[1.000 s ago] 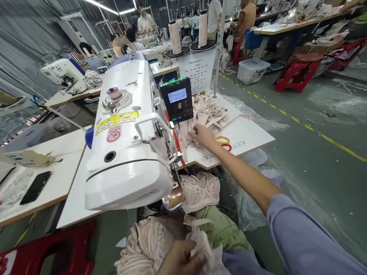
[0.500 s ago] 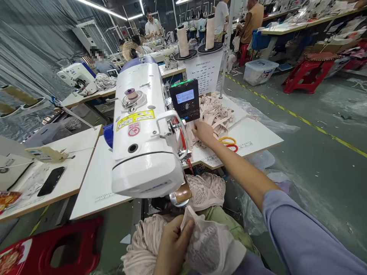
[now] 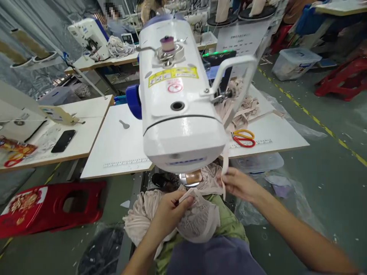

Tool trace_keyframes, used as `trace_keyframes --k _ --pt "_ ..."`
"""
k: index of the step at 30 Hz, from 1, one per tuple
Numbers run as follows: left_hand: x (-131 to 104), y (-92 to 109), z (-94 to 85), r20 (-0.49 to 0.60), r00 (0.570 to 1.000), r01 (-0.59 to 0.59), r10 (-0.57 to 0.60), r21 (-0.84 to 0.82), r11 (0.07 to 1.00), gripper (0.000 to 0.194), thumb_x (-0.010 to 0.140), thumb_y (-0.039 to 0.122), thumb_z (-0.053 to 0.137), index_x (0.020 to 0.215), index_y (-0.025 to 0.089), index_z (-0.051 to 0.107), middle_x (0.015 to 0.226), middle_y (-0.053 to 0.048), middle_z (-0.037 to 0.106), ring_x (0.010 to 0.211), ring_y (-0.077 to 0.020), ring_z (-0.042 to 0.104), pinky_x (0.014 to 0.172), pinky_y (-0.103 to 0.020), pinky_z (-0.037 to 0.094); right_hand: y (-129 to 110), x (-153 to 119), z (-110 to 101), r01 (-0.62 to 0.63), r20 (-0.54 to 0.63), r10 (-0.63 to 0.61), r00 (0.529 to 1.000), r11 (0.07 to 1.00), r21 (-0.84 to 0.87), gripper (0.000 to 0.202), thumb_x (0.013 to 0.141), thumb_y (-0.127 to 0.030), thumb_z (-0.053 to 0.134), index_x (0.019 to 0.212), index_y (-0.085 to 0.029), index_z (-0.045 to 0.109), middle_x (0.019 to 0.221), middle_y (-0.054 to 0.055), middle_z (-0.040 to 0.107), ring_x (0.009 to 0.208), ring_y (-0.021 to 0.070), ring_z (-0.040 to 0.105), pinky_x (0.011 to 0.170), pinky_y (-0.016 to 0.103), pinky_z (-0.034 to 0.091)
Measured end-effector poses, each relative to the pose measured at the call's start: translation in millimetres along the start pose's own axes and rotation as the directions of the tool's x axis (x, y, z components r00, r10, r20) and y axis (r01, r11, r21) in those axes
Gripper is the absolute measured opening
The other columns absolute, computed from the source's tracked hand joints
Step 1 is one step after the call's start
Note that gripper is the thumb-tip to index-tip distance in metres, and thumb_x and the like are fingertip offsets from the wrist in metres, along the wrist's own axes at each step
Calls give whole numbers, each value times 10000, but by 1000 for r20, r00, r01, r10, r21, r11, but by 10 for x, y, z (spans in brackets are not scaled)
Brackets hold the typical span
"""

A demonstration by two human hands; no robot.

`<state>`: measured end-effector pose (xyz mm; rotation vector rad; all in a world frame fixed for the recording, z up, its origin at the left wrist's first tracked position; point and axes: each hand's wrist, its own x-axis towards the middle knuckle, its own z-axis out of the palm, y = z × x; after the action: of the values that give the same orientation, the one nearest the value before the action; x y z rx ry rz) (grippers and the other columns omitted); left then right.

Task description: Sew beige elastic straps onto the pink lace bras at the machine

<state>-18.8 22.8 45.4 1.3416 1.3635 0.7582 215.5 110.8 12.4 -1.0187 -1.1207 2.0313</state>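
Note:
My left hand [image 3: 171, 212] pinches the top corner of a beige lace bra cup [image 3: 200, 225], which hangs over my lap. To its right, my right hand [image 3: 240, 186] is closed on a narrow beige strap [image 3: 225, 162] whose upper part runs up past the sewing machine head. A white sewing machine [image 3: 183, 141] stands right in front, above both hands. Under its head, more beige lace [image 3: 210, 179] lies by the machine's lower arm. A thick bundle of beige strips [image 3: 143, 215] rests at the left of my lap. The needle area is hidden behind the machine head.
Scissors with yellow and red handles [image 3: 243, 138] lie on the white tabletop [image 3: 281, 137], beside a heap of beige straps [image 3: 243, 112]. A phone [image 3: 63, 141] is on the left table. A red stool [image 3: 54, 210] stands at lower left, a plastic bin [image 3: 295, 63] at right.
My right hand has come back from the strap heap beside the control panel, down near my lap, bringing a strap. My left hand still holds the bra cup. The view has tilted down.

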Motion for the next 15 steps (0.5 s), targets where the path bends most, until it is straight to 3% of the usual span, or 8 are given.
trace_keyframes --k 2,4,6,11,13,15 --pt "12 12 -9 35 999 4 -4 -4 1000 433 869 517 545 610 171 565 555 35 418 532 -105 365 507 -219 314 130 -204 129 -16 121 13 993 1000 22 366 641 -510 838 725 -176 717 821 38 676 696 103 621 637 205 525" --pt "18 25 4 73 997 6 -7 12 1000 404 881 485 533 638 167 588 567 33 436 542 -107 375 514 -219 312 135 -295 256 59 180 -41 983 994 -92 297 726 -477 791 769 -186 750 1083 72 683 918 156 647 776 252 533" --pt "18 35 22 109 994 -1 -5 49 999 410 897 478 507 638 167 567 570 35 428 544 -104 364 514 -217 298 71 -300 375 148 242 -93 966 965 -217 238 808 -431 726 852 -200 764 1191 76 662 1045 188 630 859 283 517" --pt "0 42 9 158 987 -49 34 92 995 429 915 439 504 577 178 457 553 51 368 537 -93 336 518 -208 290 -6 -226 570 328 236 -246 940 844 -424 181 878 -332 643 893 -199 766 908 54 726 859 172 669 792 277 516" --pt "-22 29 28 134 987 -104 92 85 991 367 904 399 545 616 174 510 627 24 470 603 -115 434 564 -212 349 27 -218 602 371 225 -301 927 825 -425 168 876 -312 643 890 -207 773 901 54 740 855 175 679 781 275 520" --pt "-58 -15 112 51 983 -179 176 65 982 287 908 377 559 708 173 580 805 -34 587 753 -157 539 657 -234 426 55 -213 611 351 198 -298 934 872 -341 170 871 -323 652 899 -210 775 937 56 754 875 180 688 788 276 529"
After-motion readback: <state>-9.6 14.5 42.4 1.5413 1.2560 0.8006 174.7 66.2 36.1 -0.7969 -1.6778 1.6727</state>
